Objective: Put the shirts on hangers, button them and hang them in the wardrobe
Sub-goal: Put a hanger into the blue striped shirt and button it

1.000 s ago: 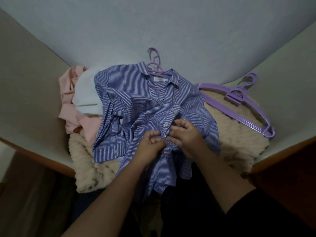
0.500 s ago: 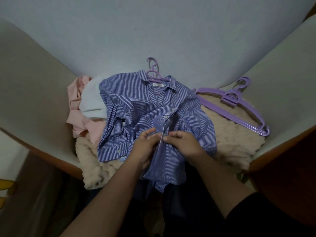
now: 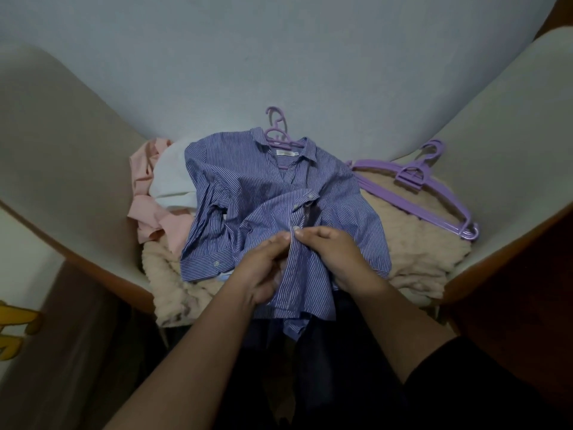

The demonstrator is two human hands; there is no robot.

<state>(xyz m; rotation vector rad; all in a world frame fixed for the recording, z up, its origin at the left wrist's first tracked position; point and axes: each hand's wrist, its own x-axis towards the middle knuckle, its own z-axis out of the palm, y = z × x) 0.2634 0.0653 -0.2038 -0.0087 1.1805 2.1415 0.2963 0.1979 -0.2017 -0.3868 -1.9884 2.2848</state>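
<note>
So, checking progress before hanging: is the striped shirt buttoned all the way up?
No. The striped shirt gapes open below its collar; both hands pinch the placket lower down.

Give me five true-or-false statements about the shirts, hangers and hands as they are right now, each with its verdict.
1. Both hands pinch the front placket of the blue striped shirt. True: the left hand and right hand meet at it.
2. The blue striped shirt has no hanger in it. False: a purple hanger hook sticks out above its collar.
3. Spare purple hangers lie to the right of the shirt on the fuzzy beige blanket. True.
4. The pink shirt already hangs on a hanger. False: it lies crumpled to the left, beside a white garment.
5. The striped shirt is buttoned up to the collar. False: the neck is open.
</note>
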